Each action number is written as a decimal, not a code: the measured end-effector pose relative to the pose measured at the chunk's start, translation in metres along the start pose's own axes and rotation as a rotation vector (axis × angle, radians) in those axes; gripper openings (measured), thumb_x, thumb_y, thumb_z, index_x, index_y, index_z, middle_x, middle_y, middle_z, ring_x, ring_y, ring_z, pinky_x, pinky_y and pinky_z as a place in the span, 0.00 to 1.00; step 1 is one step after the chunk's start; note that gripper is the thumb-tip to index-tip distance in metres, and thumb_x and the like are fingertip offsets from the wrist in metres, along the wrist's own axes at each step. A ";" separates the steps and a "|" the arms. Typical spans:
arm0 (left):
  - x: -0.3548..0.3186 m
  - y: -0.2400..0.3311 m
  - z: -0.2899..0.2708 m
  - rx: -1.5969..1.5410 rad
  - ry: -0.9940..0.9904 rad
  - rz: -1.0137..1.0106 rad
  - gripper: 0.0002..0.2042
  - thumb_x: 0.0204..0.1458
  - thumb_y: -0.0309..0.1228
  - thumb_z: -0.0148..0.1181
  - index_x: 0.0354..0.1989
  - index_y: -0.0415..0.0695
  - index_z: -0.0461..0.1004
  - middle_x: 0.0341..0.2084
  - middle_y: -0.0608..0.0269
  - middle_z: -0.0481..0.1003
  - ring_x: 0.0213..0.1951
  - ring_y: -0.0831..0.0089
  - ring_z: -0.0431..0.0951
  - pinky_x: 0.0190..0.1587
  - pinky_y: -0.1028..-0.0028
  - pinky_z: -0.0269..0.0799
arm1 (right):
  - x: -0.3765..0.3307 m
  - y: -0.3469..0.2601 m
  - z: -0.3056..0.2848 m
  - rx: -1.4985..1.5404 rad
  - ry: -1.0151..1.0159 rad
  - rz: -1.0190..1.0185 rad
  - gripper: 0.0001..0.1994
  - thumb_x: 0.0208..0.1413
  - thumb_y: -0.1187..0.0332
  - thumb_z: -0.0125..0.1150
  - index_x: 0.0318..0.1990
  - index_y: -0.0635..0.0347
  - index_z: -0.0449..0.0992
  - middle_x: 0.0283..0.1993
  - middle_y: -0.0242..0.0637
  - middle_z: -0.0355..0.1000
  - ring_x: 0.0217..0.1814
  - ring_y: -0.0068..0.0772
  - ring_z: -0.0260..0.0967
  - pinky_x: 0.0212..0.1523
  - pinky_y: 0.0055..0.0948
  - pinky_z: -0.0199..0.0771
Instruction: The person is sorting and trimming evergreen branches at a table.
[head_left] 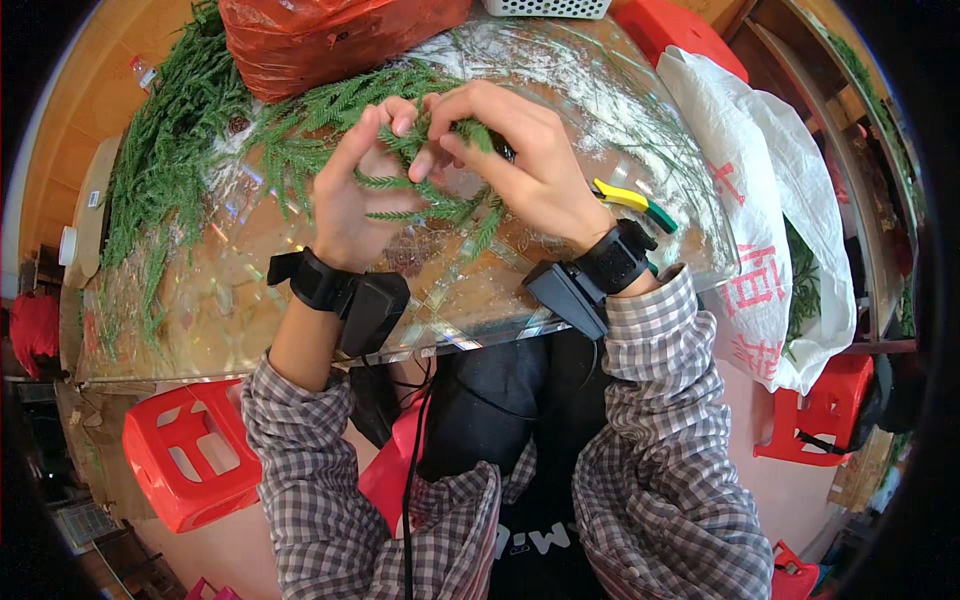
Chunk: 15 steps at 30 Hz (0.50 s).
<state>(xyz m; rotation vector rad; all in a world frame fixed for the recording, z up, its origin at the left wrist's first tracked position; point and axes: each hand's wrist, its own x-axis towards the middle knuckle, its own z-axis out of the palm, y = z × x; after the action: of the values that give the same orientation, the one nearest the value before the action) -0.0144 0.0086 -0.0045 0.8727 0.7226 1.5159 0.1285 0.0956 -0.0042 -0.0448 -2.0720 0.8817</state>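
Note:
Above the near part of the table, both my hands are raised close together around a green artificial pine sprig [440, 206]. My left hand [347, 190] is closed on its upper part, thumb and fingertips bent inward. My right hand [530, 150] pinches the sprig from the other side with thumb and forefinger. Its needled branches spread below and between my palms. Pliers with yellow and green handles [630, 198] show beside my right wrist; the rest is hidden behind that hand, so I cannot tell whether they lie on the table.
Heaped pine garland [165, 140] covers the table's left side, with loose sprigs [330, 105] behind my hands. A red plastic bag [335, 40] and a white basket [548, 8] stand at the back. White powder [620, 110] is scattered. A white sack [745, 190] hangs right; a red stool [190, 455] stands left.

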 end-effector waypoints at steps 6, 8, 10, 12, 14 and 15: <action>0.002 -0.002 -0.004 -0.129 -0.029 0.018 0.15 0.54 0.48 0.41 0.28 0.49 0.58 0.22 0.69 0.59 0.29 0.76 0.63 0.33 0.76 0.60 | 0.000 -0.008 -0.003 0.514 -0.015 0.302 0.05 0.53 0.74 0.45 0.35 0.64 0.66 0.44 0.39 0.66 0.31 0.20 0.63 0.31 0.20 0.64; 0.001 -0.001 -0.004 -0.175 -0.036 0.005 0.16 0.54 0.48 0.39 0.29 0.48 0.58 0.21 0.67 0.60 0.29 0.73 0.64 0.36 0.72 0.61 | -0.001 -0.005 -0.001 0.538 -0.010 0.303 0.05 0.52 0.74 0.45 0.35 0.65 0.66 0.44 0.40 0.66 0.30 0.20 0.63 0.29 0.20 0.64; 0.002 -0.001 -0.002 -0.191 -0.076 0.011 0.17 0.55 0.49 0.38 0.29 0.48 0.58 0.21 0.66 0.61 0.30 0.70 0.65 0.37 0.70 0.61 | -0.001 -0.003 0.000 0.586 0.000 0.306 0.06 0.52 0.74 0.44 0.37 0.65 0.64 0.43 0.42 0.66 0.27 0.21 0.63 0.27 0.19 0.63; 0.002 -0.001 0.001 -0.220 -0.154 0.023 0.18 0.55 0.50 0.35 0.29 0.47 0.58 0.20 0.64 0.62 0.31 0.66 0.66 0.39 0.65 0.62 | -0.001 -0.005 -0.001 0.632 0.023 0.336 0.06 0.52 0.74 0.44 0.37 0.65 0.64 0.43 0.43 0.66 0.27 0.22 0.63 0.26 0.20 0.64; 0.001 -0.002 0.001 -0.238 -0.158 0.015 0.19 0.55 0.50 0.34 0.29 0.46 0.58 0.19 0.63 0.62 0.31 0.64 0.66 0.40 0.63 0.62 | 0.000 -0.008 0.000 0.727 0.068 0.397 0.06 0.52 0.75 0.44 0.37 0.65 0.63 0.42 0.44 0.66 0.25 0.24 0.64 0.24 0.20 0.64; 0.001 -0.002 0.000 -0.256 -0.162 0.007 0.19 0.55 0.51 0.33 0.29 0.46 0.58 0.19 0.62 0.62 0.31 0.62 0.67 0.40 0.62 0.61 | 0.000 -0.007 0.000 0.727 0.068 0.396 0.06 0.52 0.75 0.44 0.37 0.65 0.63 0.42 0.44 0.66 0.25 0.24 0.64 0.24 0.20 0.64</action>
<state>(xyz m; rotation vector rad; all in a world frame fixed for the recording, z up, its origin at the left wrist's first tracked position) -0.0130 0.0097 -0.0064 0.7921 0.3974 1.4861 0.1306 0.0899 0.0000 -0.0928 -1.5923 1.8022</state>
